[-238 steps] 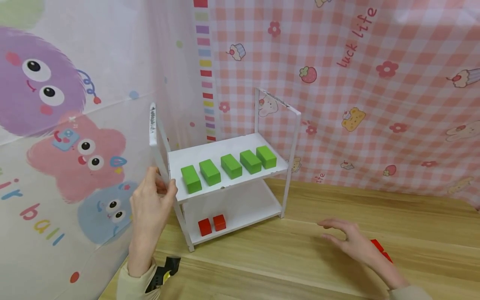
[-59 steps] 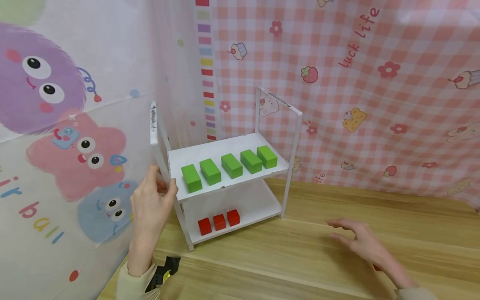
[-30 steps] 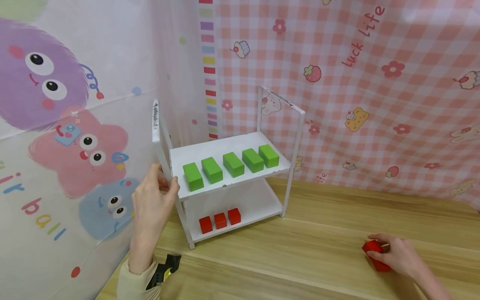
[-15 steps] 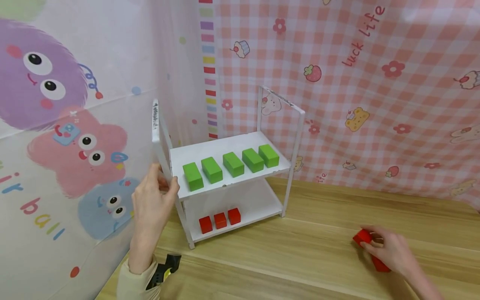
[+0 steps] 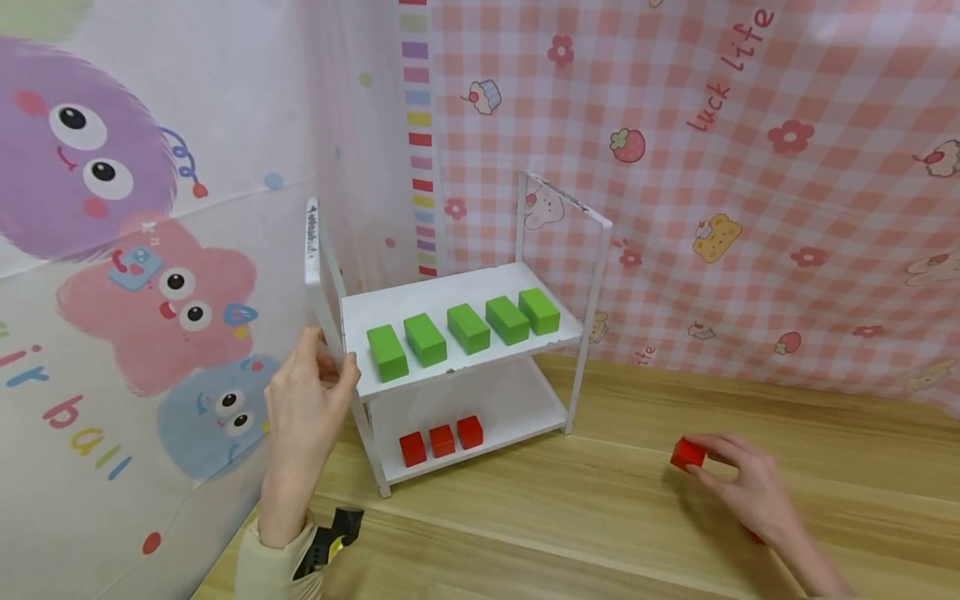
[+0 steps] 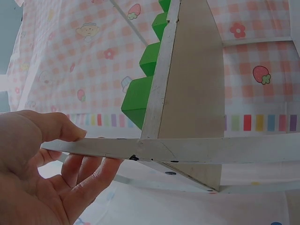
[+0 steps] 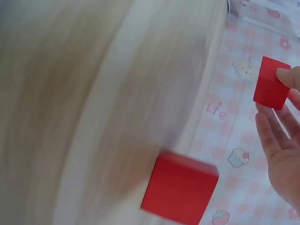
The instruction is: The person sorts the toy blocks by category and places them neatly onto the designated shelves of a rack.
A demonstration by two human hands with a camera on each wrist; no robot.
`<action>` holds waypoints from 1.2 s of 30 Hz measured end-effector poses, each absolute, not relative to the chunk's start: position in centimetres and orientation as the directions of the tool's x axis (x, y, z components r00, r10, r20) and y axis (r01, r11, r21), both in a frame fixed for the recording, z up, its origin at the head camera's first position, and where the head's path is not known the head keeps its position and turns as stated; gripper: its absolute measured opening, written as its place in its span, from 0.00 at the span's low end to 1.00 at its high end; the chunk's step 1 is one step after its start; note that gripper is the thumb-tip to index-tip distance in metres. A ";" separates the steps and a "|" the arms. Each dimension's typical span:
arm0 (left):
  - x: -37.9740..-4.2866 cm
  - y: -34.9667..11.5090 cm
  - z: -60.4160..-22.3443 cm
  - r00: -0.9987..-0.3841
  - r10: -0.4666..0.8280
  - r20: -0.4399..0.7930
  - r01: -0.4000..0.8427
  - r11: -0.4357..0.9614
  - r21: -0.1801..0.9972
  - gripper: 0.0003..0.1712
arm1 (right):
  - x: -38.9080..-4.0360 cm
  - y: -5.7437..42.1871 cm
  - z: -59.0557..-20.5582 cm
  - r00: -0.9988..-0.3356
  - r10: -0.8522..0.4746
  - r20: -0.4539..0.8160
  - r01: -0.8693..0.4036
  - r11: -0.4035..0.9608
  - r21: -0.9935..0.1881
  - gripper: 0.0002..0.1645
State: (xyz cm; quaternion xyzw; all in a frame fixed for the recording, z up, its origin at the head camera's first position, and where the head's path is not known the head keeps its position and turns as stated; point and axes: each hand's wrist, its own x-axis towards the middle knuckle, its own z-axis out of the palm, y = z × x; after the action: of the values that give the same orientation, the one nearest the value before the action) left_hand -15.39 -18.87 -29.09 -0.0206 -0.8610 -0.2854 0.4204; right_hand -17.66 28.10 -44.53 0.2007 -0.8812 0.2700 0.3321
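Observation:
My left hand [image 5: 303, 417] grips the left upright of a white two-tier rack [image 5: 468, 371]; in the left wrist view its thumb and fingers [image 6: 93, 180] lie on either side of the post. Between thumb and fingertips, my right hand [image 5: 750, 487] pinches a red block [image 5: 687, 454], held above the table to the right of the rack. A second red block [image 7: 180, 187] lies on the table under the right wrist, mostly hidden in the head view. Several green blocks [image 5: 468, 327] stand in a row on the upper shelf. Three red blocks [image 5: 442, 441] sit on the lower shelf's left part.
The wooden table [image 5: 585, 517] runs under the rack and the right hand. Close behind hangs a pink checked cloth [image 5: 675, 192], and a white cartoon-printed sheet [image 5: 225, 208] hangs along the left side. A dark strap [image 5: 330, 542] shows at the left wrist.
A third red block was added to the lower shelf earlier. My right hand then took hold of another red block on the table, lifted it and moved left. The left hand stayed on the rack.

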 end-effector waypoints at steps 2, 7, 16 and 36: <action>-15.4 -18.8 -29.1 -0.645 -0.204 0.737 0.277 0.836 0.474 0.14 | -17.7 27.6 -44.4 -0.698 -0.174 0.695 -0.541 0.764 -0.352 0.25; -15.3 -18.8 -29.0 -0.646 -0.210 0.734 0.276 0.833 0.480 0.13 | -18.1 26.2 -44.4 -0.704 -0.165 0.691 -0.549 0.744 -0.382 0.23; -15.3 -18.8 -28.9 -0.643 -0.206 0.738 0.278 0.835 0.475 0.12 | -19.4 23.1 -44.2 -0.734 -0.179 0.655 -0.544 0.733 -0.409 0.21; -15.1 -18.7 -28.8 -0.665 -0.208 0.717 0.272 0.827 0.492 0.12 | -21.9 15.7 -44.2 -0.684 -0.278 0.675 -0.682 0.572 -0.455 0.18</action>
State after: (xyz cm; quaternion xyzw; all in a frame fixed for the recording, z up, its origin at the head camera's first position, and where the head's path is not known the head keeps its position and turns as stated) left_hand -15.14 -18.72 -28.78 -0.0187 -0.8640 -0.2934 0.4088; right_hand -21.86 15.67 -44.18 0.2850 -0.8422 0.3642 0.2774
